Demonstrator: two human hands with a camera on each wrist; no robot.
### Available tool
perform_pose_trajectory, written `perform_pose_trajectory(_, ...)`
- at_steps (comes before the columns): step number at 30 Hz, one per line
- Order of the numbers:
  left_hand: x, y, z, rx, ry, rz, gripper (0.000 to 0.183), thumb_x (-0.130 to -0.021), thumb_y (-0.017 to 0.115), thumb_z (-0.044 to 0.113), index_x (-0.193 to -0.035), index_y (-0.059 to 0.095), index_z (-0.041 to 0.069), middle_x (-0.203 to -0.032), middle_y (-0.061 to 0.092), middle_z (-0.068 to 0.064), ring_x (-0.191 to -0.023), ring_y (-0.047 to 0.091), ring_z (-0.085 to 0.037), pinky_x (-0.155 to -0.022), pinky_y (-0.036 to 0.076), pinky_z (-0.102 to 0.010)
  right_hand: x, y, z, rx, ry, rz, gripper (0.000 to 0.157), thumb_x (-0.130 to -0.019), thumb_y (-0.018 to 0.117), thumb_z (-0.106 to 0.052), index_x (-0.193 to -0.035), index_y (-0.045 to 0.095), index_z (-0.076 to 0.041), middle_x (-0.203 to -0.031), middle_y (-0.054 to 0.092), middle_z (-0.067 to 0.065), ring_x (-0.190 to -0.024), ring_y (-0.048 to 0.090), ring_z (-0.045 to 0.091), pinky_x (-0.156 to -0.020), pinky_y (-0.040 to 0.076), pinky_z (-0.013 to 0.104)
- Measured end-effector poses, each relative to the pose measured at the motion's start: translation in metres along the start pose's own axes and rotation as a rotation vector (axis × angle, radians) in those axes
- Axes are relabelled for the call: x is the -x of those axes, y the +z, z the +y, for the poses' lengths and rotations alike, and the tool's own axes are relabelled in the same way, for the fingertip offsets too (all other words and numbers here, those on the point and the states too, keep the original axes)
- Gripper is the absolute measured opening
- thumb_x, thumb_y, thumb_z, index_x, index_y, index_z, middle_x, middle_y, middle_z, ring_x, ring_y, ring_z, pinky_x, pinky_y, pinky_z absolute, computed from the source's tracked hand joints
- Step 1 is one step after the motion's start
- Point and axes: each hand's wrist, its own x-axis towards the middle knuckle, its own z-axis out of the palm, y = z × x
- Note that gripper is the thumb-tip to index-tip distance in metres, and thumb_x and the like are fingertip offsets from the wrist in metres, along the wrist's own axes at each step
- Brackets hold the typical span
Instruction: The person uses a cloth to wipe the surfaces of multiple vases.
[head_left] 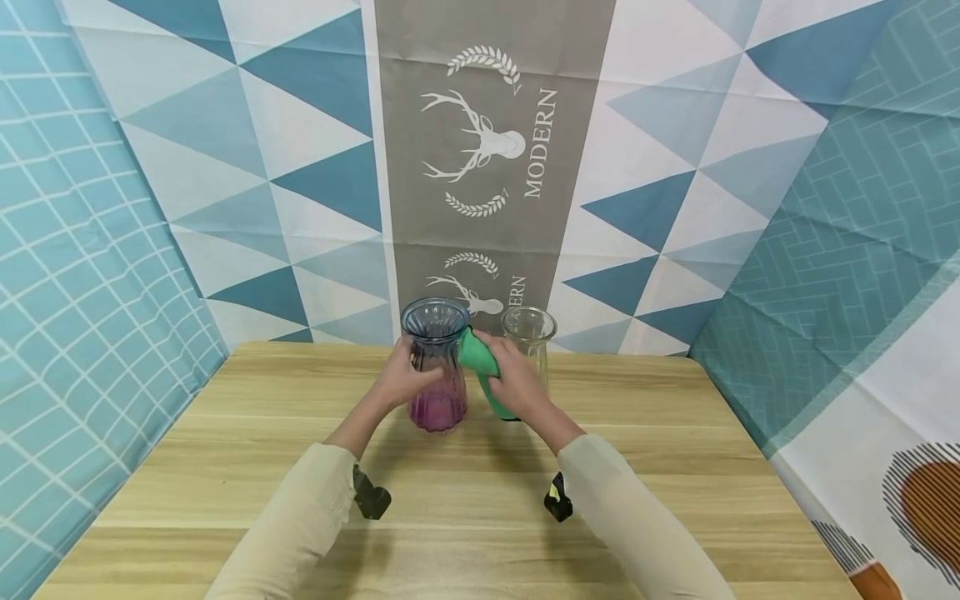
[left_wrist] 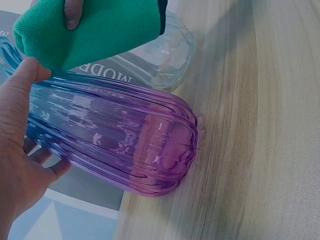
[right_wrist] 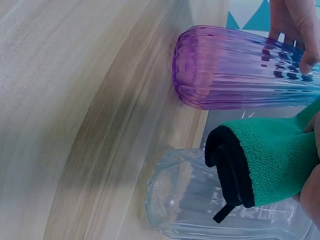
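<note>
A ribbed glass vase (head_left: 437,400), blue at the flared rim and fading to purple at its base, stands upright at the back of the table. My left hand (head_left: 406,379) grips it round the upper body, thumb on the near side, as the left wrist view also shows. In my right hand (head_left: 517,377) is a folded green cloth (right_wrist: 272,157) with a black edge. The cloth overlaps the vase's right side just below the rim. Behind the right hand stands a clear glass vase (head_left: 529,325), partly hidden by the hand and cloth.
The wood-grain table (head_left: 465,533) stretches toward me under both forearms. A patterned cloth backdrop (head_left: 480,233) with deer heads and triangles hangs close behind the vases. Tiled-pattern sheets (head_left: 82,275) flank the table. Black wrist devices (head_left: 371,496) hang below the sleeves.
</note>
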Motion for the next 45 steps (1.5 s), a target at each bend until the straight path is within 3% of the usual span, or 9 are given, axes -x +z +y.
perform_pose_trajectory(5,0.0,0.001,0.0,0.008,-0.015,-0.011,0.076,-0.077,0.069,0.014,-0.139,0.029,-0.002,-0.139,0.037,-0.025,-0.133,0.035,-0.038,-0.111,0.031,-0.051,0.001,0.002,-0.001,0.064,-0.022,-0.028,0.069,-0.084,0.062,-0.006,-0.144,0.036,-0.028,-0.132,0.052,0.011,-0.108,0.059,0.031,-0.082,0.053,0.047)
perform_pose_trajectory(12,-0.001,0.002,0.0,0.025,-0.003,-0.012,0.074,-0.077,0.069,0.013,-0.138,0.031,0.0,-0.137,0.039,-0.024,-0.131,0.038,-0.037,-0.11,0.033,-0.051,0.004,0.009,0.004,0.099,-0.062,-0.071,0.062,-0.083,0.062,-0.005,-0.141,0.042,-0.018,-0.128,0.055,0.014,-0.115,0.054,0.029,-0.09,0.05,0.047)
perform_pose_trajectory(20,0.0,0.001,0.0,0.045,-0.006,-0.014,0.071,-0.076,0.071,0.014,-0.136,0.035,0.001,-0.135,0.042,-0.022,-0.13,0.039,-0.037,-0.111,0.032,-0.052,0.012,0.014,0.011,0.106,-0.031,-0.191,0.063,-0.087,0.061,-0.009,-0.144,0.036,-0.022,-0.131,0.052,0.012,-0.108,0.057,0.028,-0.084,0.051,0.046)
perform_pose_trajectory(24,-0.001,0.001,-0.001,0.044,-0.002,-0.013,0.066,-0.076,0.072,0.014,-0.133,0.039,0.002,-0.132,0.044,-0.021,-0.126,0.043,-0.036,-0.109,0.034,-0.051,0.016,0.02,0.016,0.14,-0.023,-0.25,0.063,-0.087,0.062,-0.011,-0.143,0.037,-0.023,-0.132,0.051,0.013,-0.112,0.056,0.03,-0.089,0.049,0.05)
perform_pose_trajectory(33,0.001,-0.001,0.0,0.058,-0.014,-0.02,0.078,-0.077,0.071,0.015,-0.141,0.028,0.002,-0.138,0.038,-0.023,-0.132,0.037,-0.038,-0.111,0.03,-0.053,0.026,0.033,0.025,0.252,-0.096,-0.307,0.066,-0.082,0.068,-0.009,-0.141,0.041,-0.022,-0.125,0.056,0.013,-0.114,0.054,0.028,-0.092,0.049,0.045)
perform_pose_trajectory(39,0.0,0.0,-0.002,0.057,0.001,-0.016,0.077,-0.077,0.073,0.015,-0.14,0.03,0.003,-0.138,0.039,-0.022,-0.132,0.037,-0.037,-0.112,0.029,-0.053,0.03,0.035,0.027,0.243,-0.078,-0.359,0.065,-0.083,0.066,-0.006,-0.141,0.041,-0.021,-0.124,0.053,0.014,-0.111,0.056,0.028,-0.088,0.052,0.043)
perform_pose_trajectory(45,0.003,-0.001,0.009,0.052,0.01,-0.017,0.076,-0.078,0.072,0.013,-0.14,0.03,0.0,-0.137,0.04,-0.024,-0.13,0.039,-0.04,-0.111,0.029,-0.054,0.028,0.031,0.031,0.147,-0.043,-0.328,0.065,-0.082,0.063,-0.003,-0.141,0.04,-0.019,-0.131,0.052,0.014,-0.115,0.055,0.031,-0.093,0.049,0.046)
